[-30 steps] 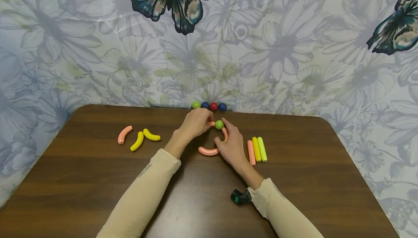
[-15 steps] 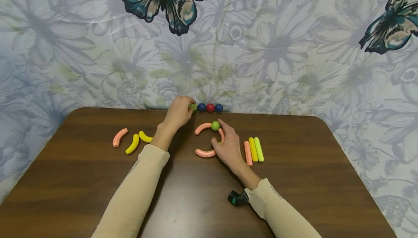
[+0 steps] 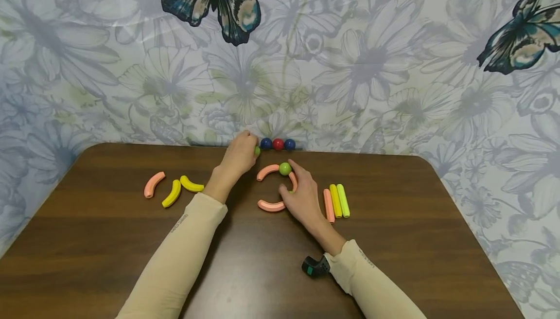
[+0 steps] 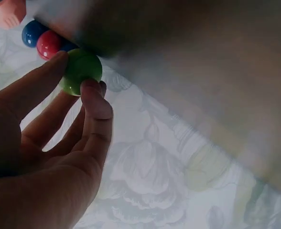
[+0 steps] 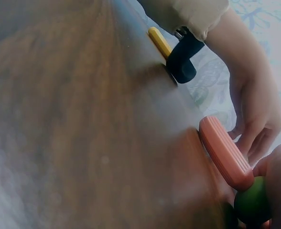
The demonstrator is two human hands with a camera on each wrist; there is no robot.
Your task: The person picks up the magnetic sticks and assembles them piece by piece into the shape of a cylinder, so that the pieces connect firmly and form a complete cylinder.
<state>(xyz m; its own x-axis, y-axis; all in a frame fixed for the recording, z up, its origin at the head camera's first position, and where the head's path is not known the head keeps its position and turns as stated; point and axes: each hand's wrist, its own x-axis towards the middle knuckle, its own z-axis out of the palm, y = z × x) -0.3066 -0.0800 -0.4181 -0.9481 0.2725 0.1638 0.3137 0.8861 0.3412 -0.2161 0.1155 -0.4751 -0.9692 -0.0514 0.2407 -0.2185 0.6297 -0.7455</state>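
My left hand (image 3: 238, 153), at the table's back edge, pinches a green ball (image 4: 83, 71) between thumb and fingertips. My right hand (image 3: 303, 195) grips a curved pink stick (image 3: 293, 181), thumb on the inner side and index finger along the outer side. This stick belongs to a ring-like shape with an upper green ball (image 3: 285, 168), an upper-left pink stick (image 3: 267, 171) and a lower pink stick (image 3: 271, 206). In the right wrist view a finger touches another green ball (image 5: 252, 202) at the end of a pink stick (image 5: 225, 152). The right palm hides part of the shape.
Two blue balls (image 3: 266, 143) and a red ball (image 3: 278, 144) line the back edge. Left lie a curved pink stick (image 3: 154, 184) and two curved yellow sticks (image 3: 172, 193). Straight pink, yellow and lime sticks (image 3: 336, 201) lie right. A patterned cloth (image 3: 372, 90) hangs behind the table (image 3: 253, 270).
The left hand has let go of the upper-left pink stick, reached back left and taken the green ball from the row's end. The right hand has stayed at the ring-like shape.
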